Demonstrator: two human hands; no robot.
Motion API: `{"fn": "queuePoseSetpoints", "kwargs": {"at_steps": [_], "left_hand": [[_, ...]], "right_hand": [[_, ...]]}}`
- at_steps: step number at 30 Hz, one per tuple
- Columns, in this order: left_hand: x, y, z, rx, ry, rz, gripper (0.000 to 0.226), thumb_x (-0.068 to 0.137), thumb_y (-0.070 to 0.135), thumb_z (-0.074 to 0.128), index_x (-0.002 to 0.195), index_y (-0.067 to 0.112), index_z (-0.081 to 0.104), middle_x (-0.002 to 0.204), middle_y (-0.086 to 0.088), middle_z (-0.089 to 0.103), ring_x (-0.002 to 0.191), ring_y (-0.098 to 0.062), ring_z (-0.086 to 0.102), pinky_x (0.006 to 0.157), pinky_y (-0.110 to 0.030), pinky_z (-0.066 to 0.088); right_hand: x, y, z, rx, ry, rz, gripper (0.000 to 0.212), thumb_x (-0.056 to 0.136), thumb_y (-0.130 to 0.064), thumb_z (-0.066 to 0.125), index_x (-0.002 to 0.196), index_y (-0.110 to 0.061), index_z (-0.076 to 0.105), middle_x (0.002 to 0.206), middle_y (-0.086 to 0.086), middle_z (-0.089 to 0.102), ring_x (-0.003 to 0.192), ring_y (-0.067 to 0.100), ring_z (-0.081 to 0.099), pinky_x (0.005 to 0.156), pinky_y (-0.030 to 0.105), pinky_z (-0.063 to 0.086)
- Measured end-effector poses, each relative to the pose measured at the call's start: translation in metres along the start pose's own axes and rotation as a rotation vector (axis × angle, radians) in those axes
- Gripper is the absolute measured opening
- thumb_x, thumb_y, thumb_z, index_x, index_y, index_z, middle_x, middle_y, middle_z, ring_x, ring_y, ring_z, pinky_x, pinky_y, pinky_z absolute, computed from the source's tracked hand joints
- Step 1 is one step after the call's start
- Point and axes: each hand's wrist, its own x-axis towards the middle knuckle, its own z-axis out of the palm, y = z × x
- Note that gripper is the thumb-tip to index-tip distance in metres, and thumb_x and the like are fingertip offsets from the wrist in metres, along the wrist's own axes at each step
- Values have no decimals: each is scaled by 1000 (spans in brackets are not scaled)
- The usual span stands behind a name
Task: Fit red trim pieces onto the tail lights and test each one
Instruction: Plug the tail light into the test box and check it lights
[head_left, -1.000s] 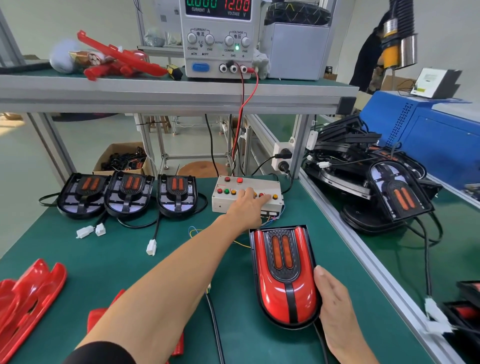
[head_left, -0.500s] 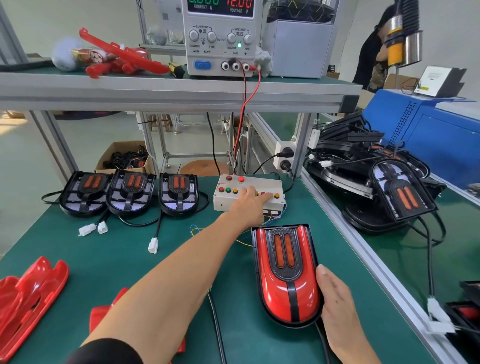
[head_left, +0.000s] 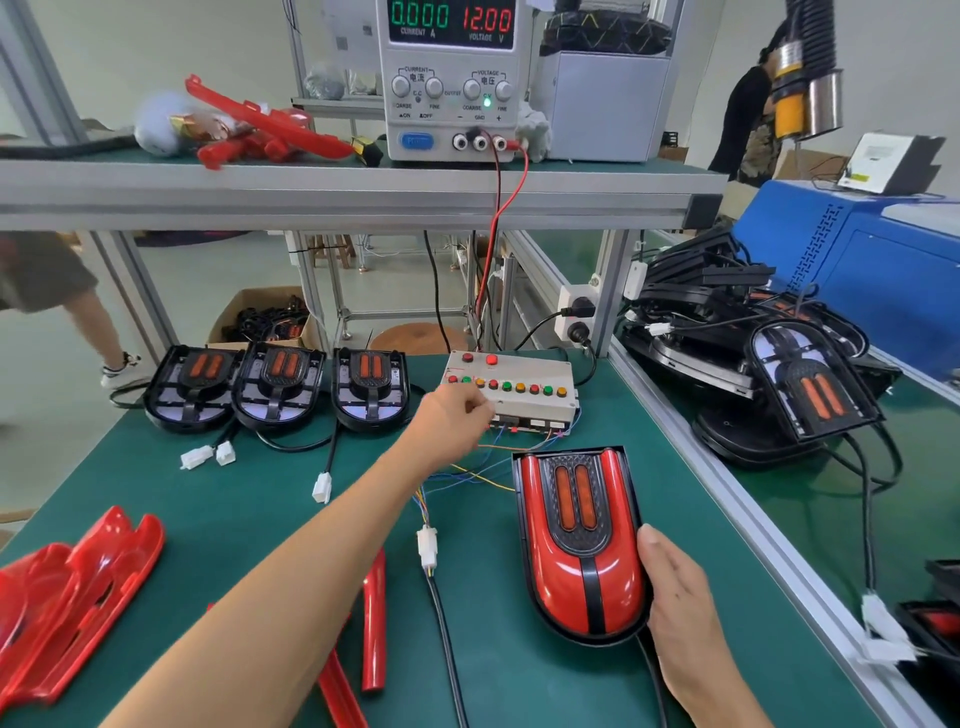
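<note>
Tail light (head_left: 579, 540) with red trim fitted lies near-right on tabletop (head_left: 249, 499), right hand (head_left: 675, 587) steadying it, fingers relaxed. Left hand (head_left: 452, 415) fingers curled at test box (head_left: 511, 389). Three untrimmed lights (head_left: 280, 384) remain far-left.

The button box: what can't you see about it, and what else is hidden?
Head view:
- Button box: the left hand covers its near left corner, hiding any pressed button.
- Left hand's fingers: hidden behind the hand.
- Button labels: too small.
- Trimmed tail light: the right hand covers its right edge.
- Red trim pieces: cut off by the left edge.
</note>
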Motion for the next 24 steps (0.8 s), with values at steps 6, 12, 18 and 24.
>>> {"fn": "queuePoseSetpoints", "kwargs": {"at_steps": [6, 12, 18, 24], "left_hand": [[-56, -6, -43, 348, -60, -118, 32, 94, 26, 58, 66, 12, 53, 64, -4, 59, 61, -25, 60, 54, -25, 48], [-98, -14, -34, 466, -196, -295, 36, 91, 37, 56, 68, 10, 49, 54, -4, 61, 51, -22, 61, 72, -37, 61], [-99, -16, -18, 401, -250, -366, 14, 84, 16, 59, 74, 7, 54, 69, -15, 64, 72, -33, 70, 66, -32, 58], [-94, -24, -30, -263, -174, -444, 26, 89, 20, 62, 67, 8, 64, 58, -8, 66, 43, -18, 58, 41, -17, 36]], "right_hand": [[-1, 0, -1, -32, 23, -12, 33, 100, -35, 52, 103, -18, 79, 104, 11, 79, 102, 32, 74, 91, 39, 60], [-4, 0, 0, -126, 9, -13, 28, 103, -14, 56, 101, -28, 81, 103, 3, 80, 98, 21, 75, 84, 26, 60], [-5, -7, 0, -210, -27, 21, 27, 103, -19, 57, 103, -33, 81, 104, 0, 80, 98, 17, 76, 85, 30, 61], [-6, -20, 3, -635, 75, -31, 16, 99, -35, 62, 93, -34, 78, 92, -17, 77, 96, 9, 71, 83, 31, 50]]}}
